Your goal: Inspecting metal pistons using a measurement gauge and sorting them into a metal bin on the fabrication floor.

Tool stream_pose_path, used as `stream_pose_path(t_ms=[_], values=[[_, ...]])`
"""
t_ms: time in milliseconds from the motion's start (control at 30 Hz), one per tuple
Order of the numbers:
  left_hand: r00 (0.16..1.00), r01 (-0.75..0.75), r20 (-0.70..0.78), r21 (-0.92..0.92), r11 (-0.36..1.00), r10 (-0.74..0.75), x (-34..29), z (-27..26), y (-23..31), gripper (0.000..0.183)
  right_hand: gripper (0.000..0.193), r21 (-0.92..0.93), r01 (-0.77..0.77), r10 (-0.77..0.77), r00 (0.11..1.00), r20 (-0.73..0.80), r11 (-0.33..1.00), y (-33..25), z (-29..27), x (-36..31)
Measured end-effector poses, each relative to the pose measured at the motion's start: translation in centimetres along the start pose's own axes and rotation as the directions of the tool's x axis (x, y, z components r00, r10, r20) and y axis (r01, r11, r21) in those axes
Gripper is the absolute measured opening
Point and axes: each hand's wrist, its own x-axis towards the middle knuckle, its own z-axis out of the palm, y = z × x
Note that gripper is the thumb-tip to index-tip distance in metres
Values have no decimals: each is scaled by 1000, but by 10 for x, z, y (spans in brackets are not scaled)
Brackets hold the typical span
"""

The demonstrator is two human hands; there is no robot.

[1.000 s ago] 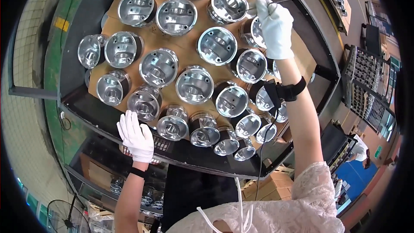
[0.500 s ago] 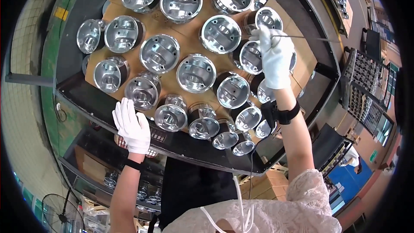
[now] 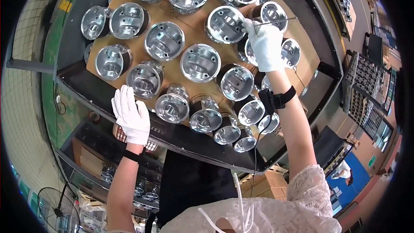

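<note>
Several shiny metal pistons (image 3: 201, 63) stand on a brown cardboard sheet (image 3: 172, 13), their hollow ends facing up. My right hand (image 3: 266, 48), in a white glove, is closed on a thin metal rod (image 3: 282, 20) that points out to the right. It is above the pistons on the right side, next to a large piston (image 3: 225, 24) and partly covering another one behind it. My left hand (image 3: 130, 114), also gloved, lies flat with its fingers stretched at the dark front edge of the table (image 3: 82, 94), beside a near-left piston (image 3: 145, 80). Nothing is in it.
The table's raised dark rim (image 3: 327, 39) runs round the cardboard. A thin cable (image 3: 255, 155) hangs from my right wrist strap over the front edge. Below are a lower shelf with more pistons (image 3: 148, 190) and cardboard boxes (image 3: 267, 186). Racks (image 3: 366, 88) stand at the right.
My right hand has shifted a little left, and the rod has tilted, its outer end higher and nearer. The pistons sit slightly higher in the picture. My left hand stays flat at the edge.
</note>
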Motion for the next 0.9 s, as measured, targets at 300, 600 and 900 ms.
stream_pose_path(t_ms=[300, 600, 900], values=[[1000, 9, 20, -10, 1000, -9, -2, -3, -6, 48, 38, 213, -16, 57, 981, -186, 977, -22, 27, 40], [1000, -10, -7, -32, 999, 9, -5, -3, -11, 47, 24, 284, -16, 97, 957, -273, 959, -19, 2, 22], [999, -41, -34, -61, 997, 39, 0, -1, -1, 47, 39, 189, 4, -6, 1000, 13, 982, -26, -8, -18]])
